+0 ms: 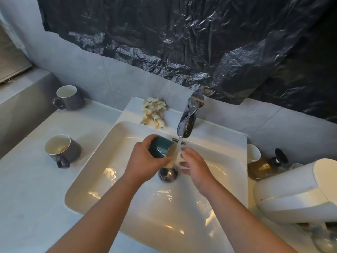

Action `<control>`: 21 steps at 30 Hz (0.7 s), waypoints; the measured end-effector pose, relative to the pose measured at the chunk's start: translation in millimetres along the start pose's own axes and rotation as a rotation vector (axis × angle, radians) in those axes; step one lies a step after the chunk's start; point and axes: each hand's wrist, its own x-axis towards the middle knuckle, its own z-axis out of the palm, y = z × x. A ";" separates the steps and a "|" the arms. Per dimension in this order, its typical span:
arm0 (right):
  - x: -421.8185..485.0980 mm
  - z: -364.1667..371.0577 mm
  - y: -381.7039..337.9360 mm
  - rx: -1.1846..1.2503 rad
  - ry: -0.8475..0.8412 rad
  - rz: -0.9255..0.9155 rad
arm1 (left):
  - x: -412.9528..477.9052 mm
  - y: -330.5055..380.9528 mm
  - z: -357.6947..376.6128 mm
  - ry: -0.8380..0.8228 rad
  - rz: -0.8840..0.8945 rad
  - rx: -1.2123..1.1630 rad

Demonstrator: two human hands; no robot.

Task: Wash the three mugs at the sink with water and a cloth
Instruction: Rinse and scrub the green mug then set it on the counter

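Your left hand (145, 159) grips green mug (160, 146), tipped mouth-right under tap (187, 123) stream. Your right hand (196, 168) loose, empty, just right of stream. Risk: wet one-handed grip slips, mug chips on basin (127, 207). Cloth (155, 114) beyond hands; grey mugs (63, 150) left of left hand.

White printed lettering on side of dark green ceramic mug (157, 146), mug tipped over in grip of left hand (145, 157): only "He" legible, letters turned sideways to camera; rest of word cannot be made out
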 end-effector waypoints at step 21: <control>28.2 0.3 -1.4 0.222 -0.158 0.141 | -3.2 -9.3 -14.6 0.016 0.694 0.788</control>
